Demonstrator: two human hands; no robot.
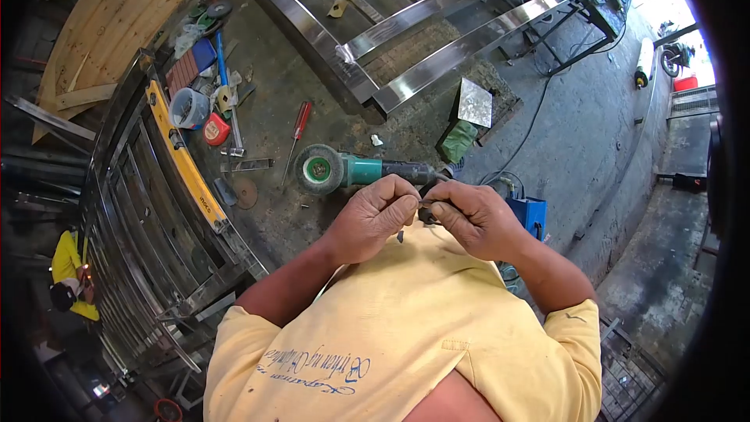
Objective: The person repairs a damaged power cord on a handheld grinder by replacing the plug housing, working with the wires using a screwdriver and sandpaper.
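My left hand (373, 219) and my right hand (478, 220) meet in front of my chest, fingertips almost touching. Both are closed in a pinch around something thin and dark, too small to name. Just beyond them an angle grinder (364, 169) with a teal and black body lies on the floor, its round grey disc (318, 169) facing up. My right fingers partly cover the view of the grinder's rear end. A red-handled screwdriver (301, 121) rests left of the disc.
Shiny metal frames (437, 12) stretch across the far side. A yellow spirit level (183, 160) leans along another frame at left, near a plastic tub (189, 109), a red tape measure (216, 130) and a hammer (229, 101). A blue box (528, 216) stands at right. A person in yellow (72, 273) works far left.
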